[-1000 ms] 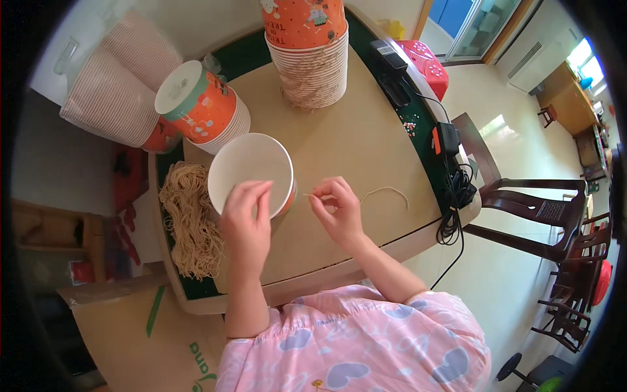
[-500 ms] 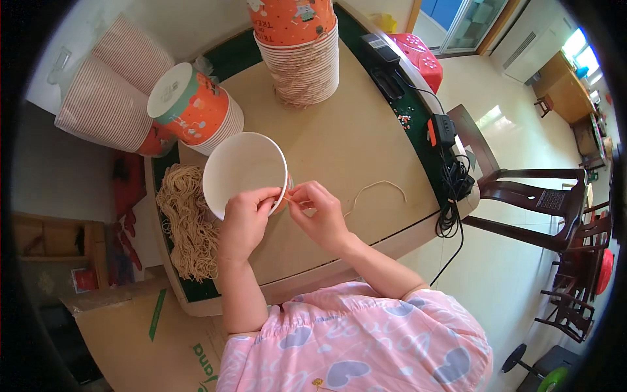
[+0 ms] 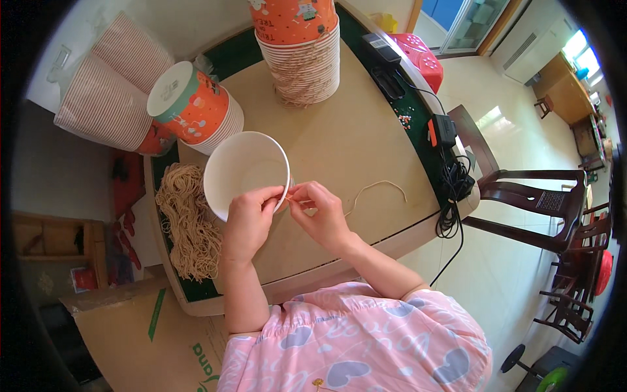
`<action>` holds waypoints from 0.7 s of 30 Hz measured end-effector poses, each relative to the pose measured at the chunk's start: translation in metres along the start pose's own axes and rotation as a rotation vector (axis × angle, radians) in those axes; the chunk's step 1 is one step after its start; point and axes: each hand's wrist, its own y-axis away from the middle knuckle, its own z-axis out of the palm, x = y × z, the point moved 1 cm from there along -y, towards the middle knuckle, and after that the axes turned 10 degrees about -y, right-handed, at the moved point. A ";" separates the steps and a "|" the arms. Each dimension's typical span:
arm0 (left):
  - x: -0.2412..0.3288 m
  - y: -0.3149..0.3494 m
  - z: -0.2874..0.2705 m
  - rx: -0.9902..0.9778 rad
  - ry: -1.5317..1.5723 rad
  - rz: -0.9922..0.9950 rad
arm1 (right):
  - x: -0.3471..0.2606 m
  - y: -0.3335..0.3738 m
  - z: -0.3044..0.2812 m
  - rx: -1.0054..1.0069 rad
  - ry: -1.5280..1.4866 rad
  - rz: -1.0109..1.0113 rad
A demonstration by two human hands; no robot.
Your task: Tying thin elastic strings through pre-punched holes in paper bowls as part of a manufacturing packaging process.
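Pinching: left hand (image 3: 248, 219) grips the rim of the white paper bowl (image 3: 245, 171); right hand (image 3: 321, 212) holds the tan string (image 3: 375, 187) narrowly at the rim.
Place: bowl on the bench (image 3: 353, 130), tilted.
Handling: bowl light, crushable; string limp; hold near its end.
Count: one bowl, one loose string, one string bundle (image 3: 186, 225), two cup stacks (image 3: 304, 49).

— What's at the far end of the table (image 3: 366, 130)?
— A tall stack of cups (image 3: 302, 49).
— To the right?
— A black cable bundle (image 3: 454, 186), dark wooden chairs (image 3: 522, 202), possibly a red stool (image 3: 424, 55).
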 end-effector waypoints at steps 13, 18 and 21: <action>0.002 -0.003 0.003 -0.002 -0.041 -0.075 | -0.003 -0.007 -0.001 0.010 0.039 -0.039; 0.001 0.003 0.003 0.064 -0.042 -0.110 | -0.007 -0.004 -0.002 -0.033 -0.018 0.122; -0.002 0.006 0.000 0.106 0.026 -0.111 | -0.013 0.000 -0.008 -0.038 -0.280 0.259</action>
